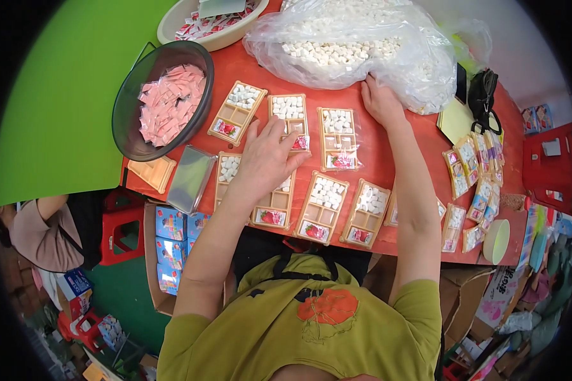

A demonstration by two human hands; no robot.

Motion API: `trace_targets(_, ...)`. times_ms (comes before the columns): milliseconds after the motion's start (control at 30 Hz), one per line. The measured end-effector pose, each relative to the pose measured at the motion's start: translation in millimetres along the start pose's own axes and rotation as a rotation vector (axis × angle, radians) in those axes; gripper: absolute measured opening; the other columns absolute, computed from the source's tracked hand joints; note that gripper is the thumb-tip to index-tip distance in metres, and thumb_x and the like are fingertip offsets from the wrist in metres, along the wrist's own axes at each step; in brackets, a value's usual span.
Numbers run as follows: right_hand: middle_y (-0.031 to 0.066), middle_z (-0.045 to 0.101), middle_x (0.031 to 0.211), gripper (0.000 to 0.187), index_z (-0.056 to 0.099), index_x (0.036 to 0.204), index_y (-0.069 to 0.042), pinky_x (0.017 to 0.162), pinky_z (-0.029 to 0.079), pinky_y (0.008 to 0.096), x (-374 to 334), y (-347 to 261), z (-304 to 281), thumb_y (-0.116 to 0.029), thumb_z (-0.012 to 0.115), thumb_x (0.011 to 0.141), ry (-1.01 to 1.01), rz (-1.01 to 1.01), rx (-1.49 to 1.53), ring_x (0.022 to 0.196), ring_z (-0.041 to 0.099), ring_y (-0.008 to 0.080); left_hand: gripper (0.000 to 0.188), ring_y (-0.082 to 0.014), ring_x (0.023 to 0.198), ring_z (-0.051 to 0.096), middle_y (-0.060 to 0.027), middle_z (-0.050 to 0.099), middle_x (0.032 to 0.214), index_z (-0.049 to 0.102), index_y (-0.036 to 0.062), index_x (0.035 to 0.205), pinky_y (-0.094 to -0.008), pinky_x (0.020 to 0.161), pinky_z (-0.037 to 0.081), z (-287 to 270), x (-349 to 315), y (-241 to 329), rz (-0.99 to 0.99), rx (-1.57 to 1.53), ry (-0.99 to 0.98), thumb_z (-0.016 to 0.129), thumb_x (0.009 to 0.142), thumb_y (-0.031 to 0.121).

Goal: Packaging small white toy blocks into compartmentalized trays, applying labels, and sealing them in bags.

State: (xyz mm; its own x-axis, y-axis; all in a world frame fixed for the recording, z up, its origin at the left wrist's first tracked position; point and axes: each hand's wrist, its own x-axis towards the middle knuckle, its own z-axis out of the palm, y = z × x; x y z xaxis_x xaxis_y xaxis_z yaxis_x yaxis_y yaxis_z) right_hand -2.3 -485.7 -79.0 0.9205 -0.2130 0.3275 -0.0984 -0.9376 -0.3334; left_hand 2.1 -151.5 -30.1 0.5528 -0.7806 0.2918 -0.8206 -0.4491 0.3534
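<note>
My left hand point(264, 152) reaches over a tan compartment tray point(288, 106) of small white cubes, its fingers spread and partly covering the lower compartments and a strawberry-printed sachet. My right hand point(382, 101) is at the near edge of a large clear plastic bag point(337, 75) full of white cubes point(343, 54). Its fingers are curled at the bag's lip, their tips partly hidden by the film. Between my hands lies another filled tray point(338, 136) with clear film around it. More trays sit nearby, including a tray point(325, 203) closer to my body.
At left stand a dark bowl point(124, 120) of pink sachets point(171, 101) and a pale basin point(171, 25) of printed packets. A clear plastic box point(190, 178) lies by the table's left edge. Packed colourful sets point(483, 159), a green cup point(496, 241) and black scissors point(486, 120) are at right.
</note>
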Motion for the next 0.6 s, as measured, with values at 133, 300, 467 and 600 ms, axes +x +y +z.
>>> trace_targets(133, 0.0235, 0.067, 0.101, 0.028, 0.063, 0.112, 0.002, 0.082, 0.050, 0.0519, -36, -9, -26, -0.010, 0.049, 0.091, -0.064, -0.084, 0.086, 0.089, 0.063, 0.0445, 0.048, -0.0345, 0.121, 0.049, -0.0190, 0.056, 0.114, 0.065, 0.0011, 0.114, -0.0554, 0.106, 0.033, 1, -4, -2, -0.006, -0.012, 0.015, 0.065, 0.088, 0.041)
trace_targets(300, 0.0117, 0.066, 0.085, 0.027, 0.065, 0.111, 0.001, 0.067, 0.050, 0.0332, -59, -16, -52, -0.002, 0.051, 0.088, -0.060, -0.026, 0.437, 0.072, 0.063, 0.0203, 0.050, -0.0337, 0.122, 0.049, -0.0196, 0.056, 0.115, 0.065, -0.0006, 0.114, -0.0556, 0.106, 0.033, 6, -6, -3, 0.021, 0.015, 0.028, 0.065, 0.088, 0.042)
trace_targets(467, 0.0083, 0.064, 0.076, 0.038, 0.057, 0.127, -0.009, 0.063, 0.048, 0.0338, -28, -83, -71, -0.011, 0.061, 0.089, 0.037, 0.121, 0.360, 0.068, 0.061, 0.0201, 0.049, -0.0323, 0.120, 0.050, -0.0180, 0.056, 0.115, 0.065, 0.0006, 0.115, -0.0549, 0.106, 0.033, -1, -3, 0, 0.011, -0.004, -0.007, 0.065, 0.088, 0.041)
trace_targets(600, 0.0153, 0.070, 0.089, 0.049, 0.053, 0.133, -0.018, 0.071, 0.052, 0.0464, 11, -84, -38, -0.030, 0.067, 0.088, -0.134, -0.026, 0.018, 0.082, 0.067, 0.0348, 0.048, -0.0315, 0.116, 0.052, -0.0166, 0.056, 0.114, 0.065, 0.0020, 0.116, -0.0553, 0.104, 0.034, -2, 0, 2, 0.000, 0.007, 0.006, 0.066, 0.087, 0.040)
